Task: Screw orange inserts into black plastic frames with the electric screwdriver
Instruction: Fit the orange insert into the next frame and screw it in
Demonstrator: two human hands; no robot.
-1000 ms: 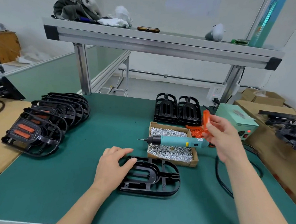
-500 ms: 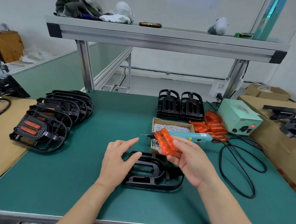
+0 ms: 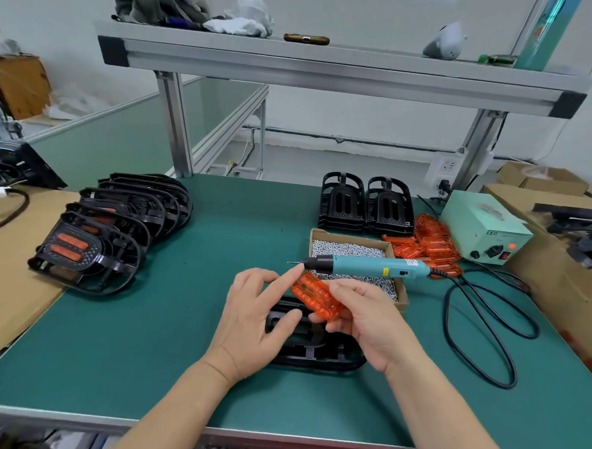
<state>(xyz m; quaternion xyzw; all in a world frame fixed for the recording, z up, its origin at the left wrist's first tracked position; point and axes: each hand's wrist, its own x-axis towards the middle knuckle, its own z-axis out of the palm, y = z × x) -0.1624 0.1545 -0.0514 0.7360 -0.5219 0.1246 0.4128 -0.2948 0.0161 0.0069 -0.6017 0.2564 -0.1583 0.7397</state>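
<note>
1. The black frame (image 3: 318,357) lies flat on the green surface (image 3: 144,336), partly under both hands.
2. Just above the frame, the right hand (image 3: 368,321) clasps a tilted orange insert (image 3: 314,297).
3. Over the frame's left end, the left hand (image 3: 258,322) is spread loose, its index fingertip touching the insert's far end.
4. Just beyond the frame, the electric screwdriver (image 3: 368,265) lies across a box (image 3: 401,293) of screws (image 3: 348,249).
5. Farther beyond the frame, to the right, sits a pile of spare inserts (image 3: 430,245).

A frame (image 3: 318,354) lies on the table (image 3: 144,336) near its front edge, under the insert (image 3: 315,295) in the right hand (image 3: 368,327). Just behind sits a box of screws (image 3: 401,295) with the screwdriver (image 3: 371,265) across it. Behind the box stand two stacks of frames (image 3: 364,204). To its right are a pile of inserts (image 3: 431,241) and a power unit (image 3: 483,227). A row of frames (image 3: 116,228) lies far left.
</note>
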